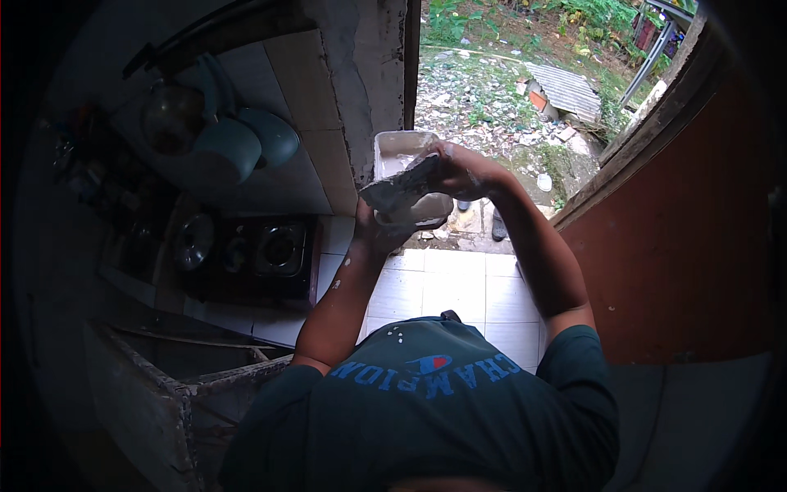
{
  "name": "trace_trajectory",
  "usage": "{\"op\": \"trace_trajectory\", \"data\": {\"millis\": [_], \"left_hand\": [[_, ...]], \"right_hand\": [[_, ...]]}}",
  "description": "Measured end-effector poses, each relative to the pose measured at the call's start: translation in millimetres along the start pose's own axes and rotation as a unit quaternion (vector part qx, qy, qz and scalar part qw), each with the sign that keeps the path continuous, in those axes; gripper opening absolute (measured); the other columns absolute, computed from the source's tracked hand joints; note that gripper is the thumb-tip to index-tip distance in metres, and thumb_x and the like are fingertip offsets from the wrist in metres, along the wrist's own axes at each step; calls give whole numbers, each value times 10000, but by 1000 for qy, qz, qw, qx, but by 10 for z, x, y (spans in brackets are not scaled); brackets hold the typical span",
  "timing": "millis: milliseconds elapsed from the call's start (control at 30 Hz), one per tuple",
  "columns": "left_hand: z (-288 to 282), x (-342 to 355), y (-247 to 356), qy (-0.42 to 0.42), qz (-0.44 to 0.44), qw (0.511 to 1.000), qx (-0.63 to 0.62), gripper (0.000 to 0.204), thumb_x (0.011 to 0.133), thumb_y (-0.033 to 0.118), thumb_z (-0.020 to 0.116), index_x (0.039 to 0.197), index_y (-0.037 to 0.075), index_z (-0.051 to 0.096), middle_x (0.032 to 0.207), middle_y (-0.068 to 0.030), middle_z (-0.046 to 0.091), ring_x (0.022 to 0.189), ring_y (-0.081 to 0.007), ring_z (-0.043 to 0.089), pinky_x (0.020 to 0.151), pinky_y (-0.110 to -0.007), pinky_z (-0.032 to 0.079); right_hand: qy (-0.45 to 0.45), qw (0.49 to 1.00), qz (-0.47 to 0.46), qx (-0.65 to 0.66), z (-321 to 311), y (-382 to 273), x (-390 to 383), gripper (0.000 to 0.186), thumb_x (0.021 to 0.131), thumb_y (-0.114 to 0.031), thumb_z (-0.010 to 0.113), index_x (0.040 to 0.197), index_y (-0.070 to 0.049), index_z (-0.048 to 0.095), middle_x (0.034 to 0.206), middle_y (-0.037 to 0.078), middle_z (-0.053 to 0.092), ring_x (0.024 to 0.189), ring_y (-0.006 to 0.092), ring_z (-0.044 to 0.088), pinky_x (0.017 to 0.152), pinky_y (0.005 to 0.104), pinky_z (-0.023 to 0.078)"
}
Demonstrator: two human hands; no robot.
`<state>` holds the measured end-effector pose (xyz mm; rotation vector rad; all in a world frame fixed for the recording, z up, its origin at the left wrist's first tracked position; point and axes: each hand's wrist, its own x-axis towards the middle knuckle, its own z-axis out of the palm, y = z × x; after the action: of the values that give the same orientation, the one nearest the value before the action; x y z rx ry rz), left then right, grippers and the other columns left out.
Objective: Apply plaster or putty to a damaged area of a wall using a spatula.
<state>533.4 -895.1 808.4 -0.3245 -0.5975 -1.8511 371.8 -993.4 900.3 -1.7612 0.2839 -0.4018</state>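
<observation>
My left hand point(379, 230) is closed around a shallow container point(422, 209) with a pale inside, held up in front of me by the doorway. My right hand point(461, 170) grips a dark, flat, paste-smeared piece point(398, 187) tilted above that container; whether it is a trowel, I cannot tell. A white rectangular tub point(396, 143) shows just behind the dark piece; what supports it is hidden. Pale smears mark my hands and left forearm.
On the left, a stove point(279, 250) stands on a tiled counter below hanging pans point(229, 152). A framed stand point(176, 385) is at lower left. A brown door point(672, 262) is right. Outside the doorway lie rubble point(484, 107), a corrugated sheet point(566, 90) and dark footwear point(498, 225).
</observation>
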Motion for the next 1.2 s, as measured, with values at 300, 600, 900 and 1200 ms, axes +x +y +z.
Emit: {"op": "trace_trajectory", "data": {"millis": [300,600,900,1200], "left_hand": [[211,-18,100,188,22,975,116,605,973,432,305,1404,13,377,1346,-205,484,1242,-340,502,1027,-528,431],[411,-86,55,117,93,964,218,633,959,495,389,1414,55,366,1371,-168,458,1270,-333,471,1068,-530,386],[517,12,-23,204,86,948,229,715,939,610,392,1411,74,380,1360,-141,472,1242,-314,494,1046,-520,406],[267,39,-16,212,73,971,85,708,953,620,317,1431,98,345,1376,-164,448,1246,-358,482,1014,-586,407]], "right_hand": [[-164,956,-11,-244,-177,-496,86,377,753,8,611,1126,32,658,1060,168,686,956,212,654,861,331,516],[20,967,-39,-253,-407,-433,81,382,842,-170,716,1123,13,533,1023,112,651,898,144,607,781,317,509],[180,881,-125,-420,-123,-344,201,162,830,-36,605,961,-35,700,787,177,675,641,293,635,625,362,514],[178,880,21,-440,201,-451,-165,123,823,-51,583,847,-33,702,669,184,636,578,311,628,573,407,499]]}}
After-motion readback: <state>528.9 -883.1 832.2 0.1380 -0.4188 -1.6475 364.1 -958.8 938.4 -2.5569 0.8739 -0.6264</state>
